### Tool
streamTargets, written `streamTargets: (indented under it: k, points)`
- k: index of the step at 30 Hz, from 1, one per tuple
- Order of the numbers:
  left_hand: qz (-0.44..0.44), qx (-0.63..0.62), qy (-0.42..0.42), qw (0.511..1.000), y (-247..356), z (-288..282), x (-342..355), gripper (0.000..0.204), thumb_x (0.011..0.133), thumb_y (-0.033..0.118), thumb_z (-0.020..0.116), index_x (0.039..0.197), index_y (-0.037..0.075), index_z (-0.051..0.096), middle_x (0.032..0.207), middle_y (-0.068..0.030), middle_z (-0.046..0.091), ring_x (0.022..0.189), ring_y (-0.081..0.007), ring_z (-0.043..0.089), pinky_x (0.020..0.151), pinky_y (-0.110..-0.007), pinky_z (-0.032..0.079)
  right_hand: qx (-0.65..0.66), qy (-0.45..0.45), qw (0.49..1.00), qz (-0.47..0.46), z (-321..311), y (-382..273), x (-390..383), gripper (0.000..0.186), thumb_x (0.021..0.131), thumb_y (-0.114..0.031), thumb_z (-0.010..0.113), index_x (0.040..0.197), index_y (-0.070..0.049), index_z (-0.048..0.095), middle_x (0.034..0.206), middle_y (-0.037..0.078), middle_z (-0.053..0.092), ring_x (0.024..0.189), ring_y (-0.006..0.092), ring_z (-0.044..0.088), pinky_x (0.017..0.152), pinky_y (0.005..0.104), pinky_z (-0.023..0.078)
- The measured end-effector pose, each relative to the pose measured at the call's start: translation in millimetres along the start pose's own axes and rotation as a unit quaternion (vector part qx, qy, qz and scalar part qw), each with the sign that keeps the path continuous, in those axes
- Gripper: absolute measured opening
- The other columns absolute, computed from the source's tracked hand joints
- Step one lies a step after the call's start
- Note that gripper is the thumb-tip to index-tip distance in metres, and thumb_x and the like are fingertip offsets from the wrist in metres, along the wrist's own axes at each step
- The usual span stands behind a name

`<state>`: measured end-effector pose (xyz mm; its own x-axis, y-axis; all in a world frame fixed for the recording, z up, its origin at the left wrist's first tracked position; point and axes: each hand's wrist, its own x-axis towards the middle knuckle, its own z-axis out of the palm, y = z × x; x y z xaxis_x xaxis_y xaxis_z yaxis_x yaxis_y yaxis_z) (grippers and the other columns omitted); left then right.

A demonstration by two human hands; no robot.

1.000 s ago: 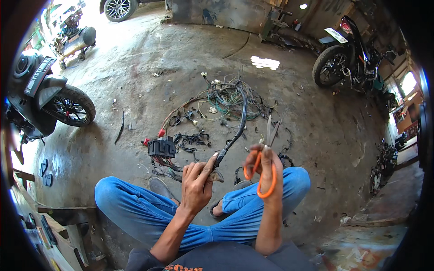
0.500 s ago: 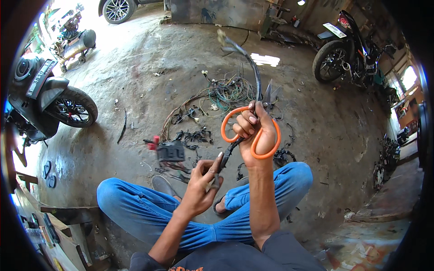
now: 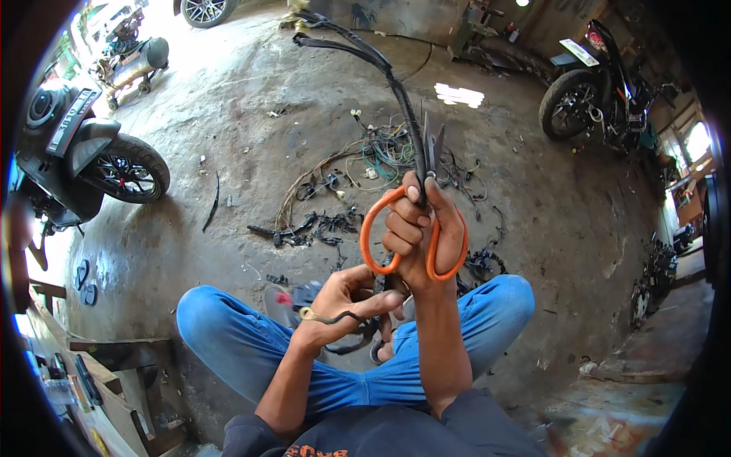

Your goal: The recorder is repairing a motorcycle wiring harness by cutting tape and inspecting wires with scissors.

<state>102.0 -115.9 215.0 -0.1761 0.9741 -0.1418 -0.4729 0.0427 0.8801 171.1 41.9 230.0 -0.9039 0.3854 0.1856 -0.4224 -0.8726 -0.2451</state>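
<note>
In my right hand (image 3: 415,228), closed in front of me, are a black-taped wiring harness (image 3: 398,85) and scissors with orange loop handles (image 3: 367,228). The scissor blades point away, slightly parted, alongside the harness. Its far end rises and bends left, splitting into branches with a pale connector at the tip. My left hand (image 3: 343,298) grips the harness just below my right. A thin black lead with a ring terminal (image 3: 307,313) lies across my left wrist. Beneath that hand hangs a blurred dark connector block (image 3: 306,294) with a red part.
On the concrete floor ahead lie a tangle of coloured wires (image 3: 384,152) and black wire scraps (image 3: 335,223). Motorcycles stand left (image 3: 126,171) and far right (image 3: 571,103). A wooden bench (image 3: 114,358) with tools is at my left; sandals (image 3: 85,282) lie nearby.
My left hand has slid right and closer to my right hand. The connector block has dropped lower. The harness's far end has swung left and reaches higher in view.
</note>
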Motion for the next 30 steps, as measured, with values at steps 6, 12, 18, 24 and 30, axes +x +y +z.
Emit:
streamTargets:
  k: [6,12,18,24,30]
  points:
    - [0.067,0.131,0.045,0.988,-7,8,-1,0.03,0.106,0.029,0.054,0.104,-0.002,0.056,0.061,-0.0001,0.05,0.045,-0.0067,0.04,0.041,-0.024,0.032,0.055,-0.035,0.998,-0.003,-2,-5,2,0.029,0.108,-0.031,0.045,0.099,-0.004,0.051,0.066,-0.004,0.034,0.051,0.0051,0.028,0.046,0.0228,0.025]
    - [0.131,0.231,0.082,0.961,-6,10,1,0.052,0.109,0.038,0.038,0.076,0.0,0.053,0.054,-0.004,0.05,0.044,-0.0101,0.046,0.042,-0.027,0.036,0.124,-0.112,0.985,0.039,-6,-11,8,0.03,0.109,-0.031,0.04,0.103,-0.003,0.05,0.069,-0.002,0.038,0.053,0.006,0.032,0.047,0.0236,0.028]
    - [0.124,0.229,0.095,0.961,4,14,5,0.054,0.108,0.037,0.034,0.076,0.0,0.057,0.052,-0.0033,0.051,0.042,-0.0114,0.048,0.041,-0.028,0.038,0.197,-0.085,0.974,0.076,-2,-15,14,0.028,0.109,-0.03,0.042,0.101,-0.004,0.049,0.071,-0.001,0.037,0.054,0.0063,0.034,0.049,0.0242,0.031]
    - [0.148,0.224,0.185,0.945,-15,9,8,0.054,0.11,0.033,0.033,0.101,-0.005,0.071,0.053,-0.0002,0.053,0.044,-0.0055,0.045,0.043,-0.024,0.034,-0.179,0.207,0.962,-0.007,4,-12,14,0.036,0.106,-0.032,0.049,0.118,0.001,0.057,0.084,0.006,0.057,0.068,0.0161,0.055,0.067,0.0308,0.048]
    - [0.175,0.227,0.245,0.926,-40,-10,17,0.053,0.11,0.03,0.033,0.1,-0.006,0.07,0.053,-0.0004,0.051,0.044,-0.0052,0.045,0.043,-0.024,0.034,-0.44,0.233,0.867,-0.024,-24,-8,-52,0.058,0.104,-0.054,0.042,0.115,0.0,0.057,0.078,0.006,0.061,0.067,0.0149,0.06,0.063,0.028,0.05]
